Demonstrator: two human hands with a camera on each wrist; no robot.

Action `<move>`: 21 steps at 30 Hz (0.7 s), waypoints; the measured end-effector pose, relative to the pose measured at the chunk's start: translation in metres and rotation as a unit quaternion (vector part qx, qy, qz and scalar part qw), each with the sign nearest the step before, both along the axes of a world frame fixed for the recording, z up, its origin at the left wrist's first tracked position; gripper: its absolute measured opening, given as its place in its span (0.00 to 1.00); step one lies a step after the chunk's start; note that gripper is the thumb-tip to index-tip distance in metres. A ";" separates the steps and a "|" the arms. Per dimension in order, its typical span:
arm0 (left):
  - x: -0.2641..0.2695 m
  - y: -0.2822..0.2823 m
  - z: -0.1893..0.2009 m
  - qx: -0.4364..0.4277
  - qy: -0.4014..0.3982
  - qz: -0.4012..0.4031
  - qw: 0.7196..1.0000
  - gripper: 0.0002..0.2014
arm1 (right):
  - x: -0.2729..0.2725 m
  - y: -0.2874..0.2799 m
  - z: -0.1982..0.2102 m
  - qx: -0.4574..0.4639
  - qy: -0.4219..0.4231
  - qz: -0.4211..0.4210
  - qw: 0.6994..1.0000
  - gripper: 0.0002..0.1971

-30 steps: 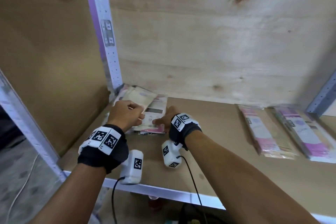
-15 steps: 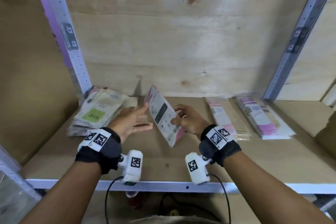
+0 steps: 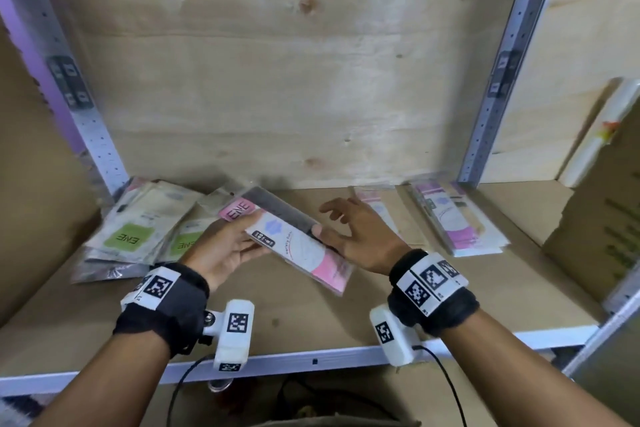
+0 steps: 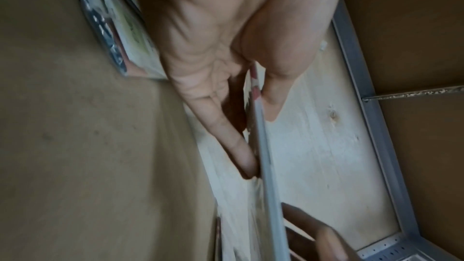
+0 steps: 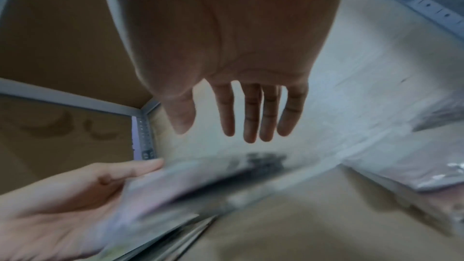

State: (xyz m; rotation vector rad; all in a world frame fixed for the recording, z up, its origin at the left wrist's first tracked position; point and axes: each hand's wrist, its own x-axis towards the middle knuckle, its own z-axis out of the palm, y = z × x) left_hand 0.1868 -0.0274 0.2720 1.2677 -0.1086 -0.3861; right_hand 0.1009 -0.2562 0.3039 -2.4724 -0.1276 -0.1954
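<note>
Fingers (image 4: 220, 126) and thumb of left hand (image 3: 221, 250) are pinched on the pink packet (image 3: 298, 246), held in air just right of the green pile (image 3: 138, 236). Right hand (image 3: 360, 236) is spread open beside it. Judged light, bendy, slippery film; edge grip w/ thumb on top advised.

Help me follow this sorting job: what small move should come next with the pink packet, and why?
Probably the right hand should close on the free end of the pink packet. The left hand pinches it above the shelf, the right hand is open beside it, and similar pink stacks lie on the right.
</note>
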 end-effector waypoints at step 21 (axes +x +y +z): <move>0.004 0.010 0.006 0.356 -0.162 0.103 0.914 0.17 | 0.007 -0.006 -0.022 -0.022 0.038 -0.018 0.999 0.09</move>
